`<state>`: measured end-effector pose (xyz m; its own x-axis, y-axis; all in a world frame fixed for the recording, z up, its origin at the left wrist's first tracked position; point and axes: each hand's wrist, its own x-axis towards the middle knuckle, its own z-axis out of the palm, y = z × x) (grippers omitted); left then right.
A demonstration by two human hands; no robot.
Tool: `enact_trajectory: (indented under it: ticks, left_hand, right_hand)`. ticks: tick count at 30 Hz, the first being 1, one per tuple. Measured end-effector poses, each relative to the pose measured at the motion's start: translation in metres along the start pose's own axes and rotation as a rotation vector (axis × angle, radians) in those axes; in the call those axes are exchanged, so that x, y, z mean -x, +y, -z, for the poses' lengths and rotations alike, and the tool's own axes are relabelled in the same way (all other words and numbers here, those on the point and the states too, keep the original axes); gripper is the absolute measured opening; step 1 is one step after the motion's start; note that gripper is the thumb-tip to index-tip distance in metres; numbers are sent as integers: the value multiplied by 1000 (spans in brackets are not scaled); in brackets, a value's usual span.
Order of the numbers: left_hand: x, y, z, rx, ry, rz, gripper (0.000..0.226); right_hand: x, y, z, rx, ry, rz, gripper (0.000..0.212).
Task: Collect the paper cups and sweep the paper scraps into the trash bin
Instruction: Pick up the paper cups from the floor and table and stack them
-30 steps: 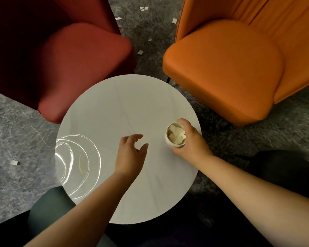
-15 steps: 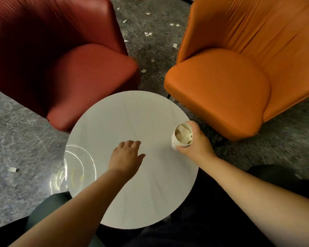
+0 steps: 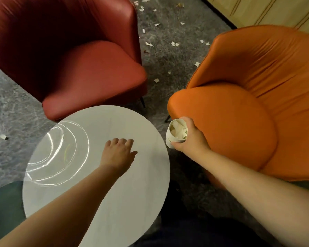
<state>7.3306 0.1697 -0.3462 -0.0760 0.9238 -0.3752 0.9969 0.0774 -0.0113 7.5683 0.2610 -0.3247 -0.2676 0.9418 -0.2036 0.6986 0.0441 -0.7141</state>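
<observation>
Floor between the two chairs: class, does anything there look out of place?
Yes. White paper scraps lie scattered over the grey carpet between the red chair and the orange chair, litter not yet collected.

A round white table (image 3: 114,202) fills the lower middle. A red chair (image 3: 75,56) stands at its eleven o'clock, an orange chair (image 3: 257,104) at two o'clock. Grey carpet (image 3: 164,61) lies between them.

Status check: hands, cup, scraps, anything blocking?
Right hand grips paper cup stuffed with scraps, off the table's right edge. Left hand open over tabletop. Paper scraps litter carpet between the chairs. No bin in view.
</observation>
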Motion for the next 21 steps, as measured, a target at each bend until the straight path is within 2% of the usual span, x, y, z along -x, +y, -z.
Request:
enact_trajectory:
  ticks: [4,9,21]
  left_hand:
    - [-12,27,9,46,-12,43,50]
    - [-20,37,19,27,4,0,49]
    - [-73,58,52,4,41,-61,53]
  right_hand:
    - [-20,9,26,8,-28,20,83]
    - [-22,17,36,-26,-28,-24,81]
    - [-45,36,74,-47,93,-102,82]
